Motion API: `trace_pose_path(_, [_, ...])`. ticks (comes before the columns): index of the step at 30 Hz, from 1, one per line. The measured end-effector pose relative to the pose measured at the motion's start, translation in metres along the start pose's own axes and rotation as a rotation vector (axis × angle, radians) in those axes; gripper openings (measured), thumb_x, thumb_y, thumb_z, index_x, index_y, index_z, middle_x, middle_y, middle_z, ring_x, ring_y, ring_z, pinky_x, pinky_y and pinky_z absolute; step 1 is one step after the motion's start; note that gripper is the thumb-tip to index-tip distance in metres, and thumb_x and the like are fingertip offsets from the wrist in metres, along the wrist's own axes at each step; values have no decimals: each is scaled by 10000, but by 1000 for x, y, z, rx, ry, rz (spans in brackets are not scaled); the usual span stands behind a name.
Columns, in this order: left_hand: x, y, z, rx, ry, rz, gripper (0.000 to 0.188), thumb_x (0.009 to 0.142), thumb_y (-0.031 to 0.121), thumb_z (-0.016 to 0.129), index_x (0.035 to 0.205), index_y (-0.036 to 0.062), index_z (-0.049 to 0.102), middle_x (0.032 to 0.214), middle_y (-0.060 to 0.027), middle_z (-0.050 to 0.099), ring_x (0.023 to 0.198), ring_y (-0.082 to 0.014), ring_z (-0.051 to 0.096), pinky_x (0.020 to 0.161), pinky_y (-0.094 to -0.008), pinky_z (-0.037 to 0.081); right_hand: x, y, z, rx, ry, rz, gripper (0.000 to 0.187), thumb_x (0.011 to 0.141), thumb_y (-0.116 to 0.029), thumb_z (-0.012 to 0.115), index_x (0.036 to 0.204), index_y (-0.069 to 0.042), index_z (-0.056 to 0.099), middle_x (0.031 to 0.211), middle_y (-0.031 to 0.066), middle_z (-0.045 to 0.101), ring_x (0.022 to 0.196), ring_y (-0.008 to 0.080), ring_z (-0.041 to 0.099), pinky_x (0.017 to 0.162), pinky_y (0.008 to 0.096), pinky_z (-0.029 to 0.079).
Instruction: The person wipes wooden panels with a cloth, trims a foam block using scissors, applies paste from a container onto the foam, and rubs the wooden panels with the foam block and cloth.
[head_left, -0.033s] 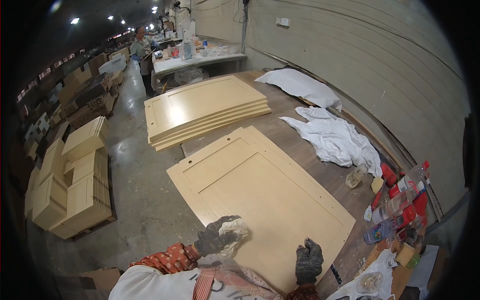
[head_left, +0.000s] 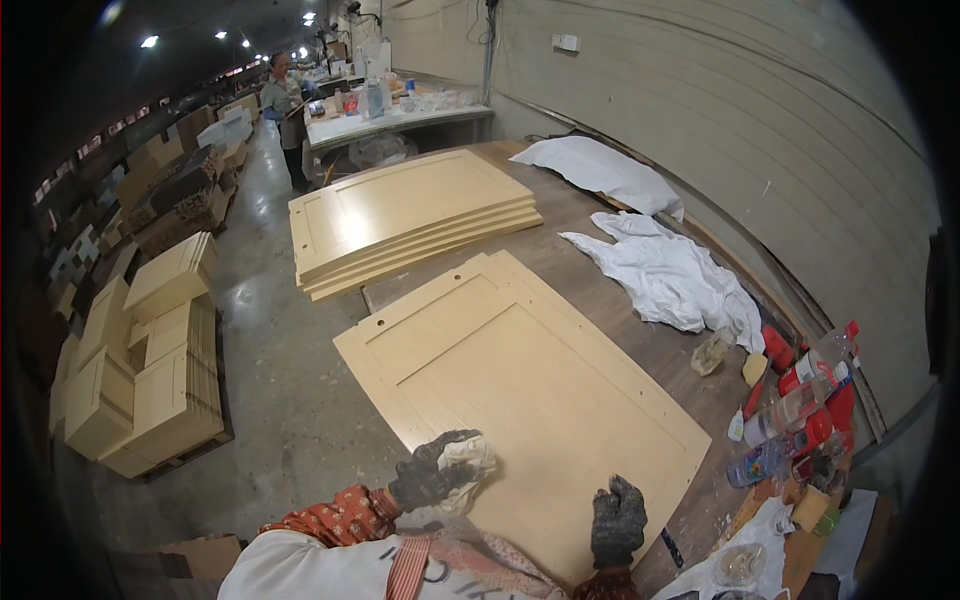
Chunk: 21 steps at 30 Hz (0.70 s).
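A cream panel door (head_left: pixel 520 390) with a recessed centre lies flat in front of me, its far left edge drilled with two holes. Another panel's edge seems to peek out beneath it. My left hand (head_left: pixel 424 476), in a dark grey glove, is closed around a crumpled whitish rag (head_left: pixel 470 468) at the panel's near left edge. Toward the near right corner, my right hand (head_left: pixel 617 522), gloved the same way, rests on the panel surface with its fingers stretched forward and nothing visible in them.
Beyond lies a stack of cream panels (head_left: pixel 420 205). White cloths (head_left: pixel 665 275), plastic bottles (head_left: pixel 795 410) and a yellow sponge (head_left: pixel 754 370) line the table's right side. More panels (head_left: pixel 165 370) sit on a pallet at left. A person (head_left: pixel 286 110) stands by a far workbench (head_left: pixel 400 127).
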<state>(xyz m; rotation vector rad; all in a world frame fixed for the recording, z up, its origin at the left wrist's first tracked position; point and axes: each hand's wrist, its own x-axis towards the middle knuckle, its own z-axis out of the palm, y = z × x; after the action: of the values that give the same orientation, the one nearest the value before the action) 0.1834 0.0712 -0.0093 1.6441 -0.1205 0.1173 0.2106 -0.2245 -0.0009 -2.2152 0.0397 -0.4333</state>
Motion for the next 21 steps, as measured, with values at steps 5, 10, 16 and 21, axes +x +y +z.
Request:
trace_pose_path(5, [-2, 5, -2, 156, 5, 68, 504, 852, 208, 648, 1266, -3, 454, 1138, -124, 583, 1057, -194, 562, 928, -324, 447, -3, -2, 0, 50, -9, 26, 257, 771, -30, 668, 1019, 14, 617, 961, 129, 647, 883, 228, 623, 813, 329, 498])
trace_pose_path(10, [-10, 4, -5, 30, -7, -15, 474, 867, 179, 629, 1264, -10, 451, 1207, -139, 546, 1121, -202, 530, 940, -331, 445, -8, 20, 12, -35, 81, -73, 303, 732, -104, 722, 1014, -34, 634, 911, 94, 662, 724, 177, 627, 685, 298, 520])
trace_pose_path(16, [-5, -47, -14, -403, -112, -66, 482, 860, 98, 607, 1293, -9, 425, 1199, -142, 546, 1110, -228, 543, 923, -355, 485, -12, 25, 6, -120, 42, -117, 301, 761, -160, 718, 1021, -29, 641, 900, 106, 668, 787, 207, 643, 744, 299, 520])
trace_pose_path(21, [-3, 1, 1, -144, 85, 1, 425, 820, 86, 649, 1205, 1, 488, 1058, -94, 595, 969, -193, 589, 848, -315, 494, 11, 25, -7, 829, -16, 317, 228, 859, -84, 631, 1071, -3, 613, 972, 66, 657, 867, 128, 605, 784, 255, 503])
